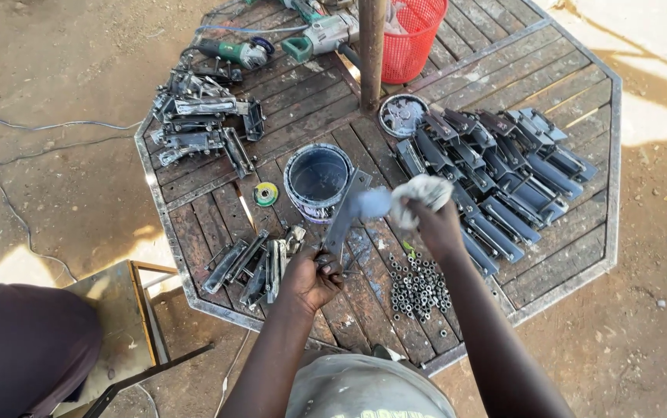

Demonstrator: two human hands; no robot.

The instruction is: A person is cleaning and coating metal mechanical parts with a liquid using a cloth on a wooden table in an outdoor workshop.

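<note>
Down at the near edge of the counter (194, 255), the left hand (314, 275) is clamped around the lower end of a flat metal bracket (346, 210), which angles up and away from it toward the paint tin (318, 179). Looks like plain steel strip to me: stiff, not light, probably with sharp or burred edges, so gripping it low and by the flat faces like that seems the sane way. If it's wet with paint it'll be slick too.

Just right of that hand, the right hand (430, 220) is bunched around a pale rag (418, 193), pressed against the upper part of the bracket. Rag's soft and floppy, no trouble there.

Left of the left hand sits a small stack of similar brackets (252, 263); below the right hand is a scatter of small nuts (418, 290); beyond the right hand are rows of blue-grey finished parts (496, 170).

Hard to call: the top of the bracket is blurred where the rag meets it, so can't tell whether it's being wiped or painted. Fingertips of both hands are hidden. Tin contents just read as dark. A red basket (414, 35) is cut off at the top edge.
</note>
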